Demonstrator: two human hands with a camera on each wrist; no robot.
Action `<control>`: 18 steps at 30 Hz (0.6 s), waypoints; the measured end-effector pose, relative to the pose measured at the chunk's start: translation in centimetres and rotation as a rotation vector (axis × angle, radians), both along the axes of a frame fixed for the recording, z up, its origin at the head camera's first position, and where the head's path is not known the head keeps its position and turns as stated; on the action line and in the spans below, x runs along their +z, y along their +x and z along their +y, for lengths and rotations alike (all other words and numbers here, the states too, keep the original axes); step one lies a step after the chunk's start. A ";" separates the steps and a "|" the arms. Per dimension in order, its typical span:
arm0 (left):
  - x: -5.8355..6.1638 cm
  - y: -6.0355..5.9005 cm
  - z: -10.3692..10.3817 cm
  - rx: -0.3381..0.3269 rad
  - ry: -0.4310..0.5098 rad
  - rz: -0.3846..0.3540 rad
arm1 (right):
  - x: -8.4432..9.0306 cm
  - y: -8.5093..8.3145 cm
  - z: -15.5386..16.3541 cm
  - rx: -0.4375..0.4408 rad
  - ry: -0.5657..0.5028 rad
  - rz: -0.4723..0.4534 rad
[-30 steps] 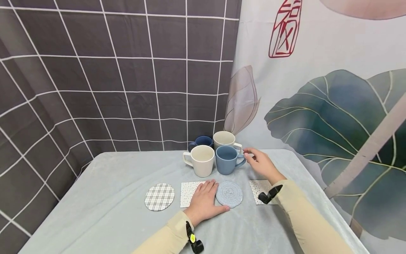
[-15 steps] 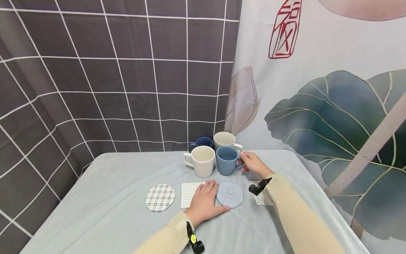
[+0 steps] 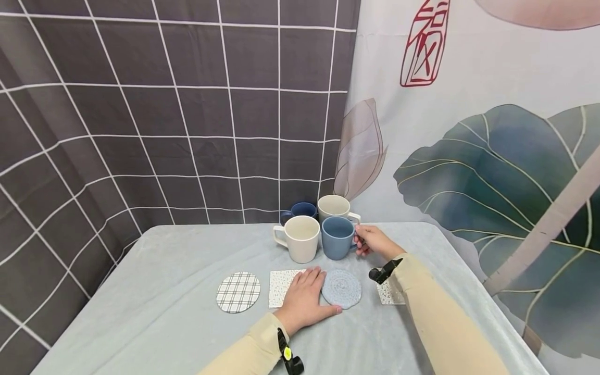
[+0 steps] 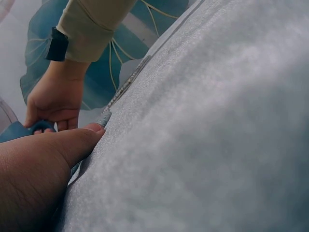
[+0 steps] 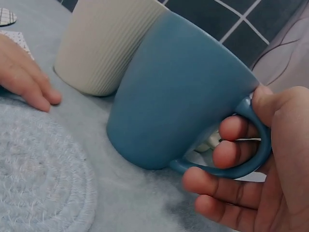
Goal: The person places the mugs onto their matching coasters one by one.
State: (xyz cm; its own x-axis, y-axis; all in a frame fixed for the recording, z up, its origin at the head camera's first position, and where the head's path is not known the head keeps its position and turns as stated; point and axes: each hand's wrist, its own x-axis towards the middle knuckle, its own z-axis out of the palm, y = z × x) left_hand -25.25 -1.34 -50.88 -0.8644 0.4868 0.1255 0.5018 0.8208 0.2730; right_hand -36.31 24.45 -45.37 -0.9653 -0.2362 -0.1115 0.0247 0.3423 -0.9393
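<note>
My right hand (image 3: pixel 373 241) grips the handle of a blue mug (image 5: pixel 178 92), two fingers passing through the loop and the thumb on top. The mug stands upright on the cloth beside a ribbed cream mug (image 3: pixel 302 239). Flat on the table, my left hand (image 3: pixel 303 298) has its fingers spread over the edge of a speckled square coaster (image 3: pixel 279 287). Its thumb lies by the round woven light-blue coaster (image 3: pixel 341 289), which is nearest the blue mug. In the left wrist view the left thumb (image 4: pixel 82 142) overlaps the view of the mug.
Behind stand a navy mug (image 3: pixel 303 210) and a second cream mug (image 3: pixel 334 204), near the wall cloth. A round plaid coaster (image 3: pixel 238 292) lies left of the left hand. Under the right forearm is another speckled square coaster (image 3: pixel 390 292), partly hidden.
My right hand has moved left from beside the blue mug and taken hold of its handle. The left hand has stayed in place.
</note>
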 end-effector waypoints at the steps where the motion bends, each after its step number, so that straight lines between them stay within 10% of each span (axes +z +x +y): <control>1: 0.0 0.0 0.0 0.000 -0.001 0.006 | 0.1 -0.1 0.1 0.004 0.002 -0.005; 18: 0.4 0.3 0.0 0.009 -0.008 0.009 | 0.5 1.0 0.8 0.056 -0.014 -0.072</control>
State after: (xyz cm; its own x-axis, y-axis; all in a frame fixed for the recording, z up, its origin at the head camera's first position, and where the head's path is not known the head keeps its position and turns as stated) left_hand -24.95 -1.30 -50.49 -0.8675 0.4804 0.1292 0.4971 0.8272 0.2621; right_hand -35.29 25.27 -44.86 -0.9403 -0.2912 -0.1761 0.0732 0.3322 -0.9404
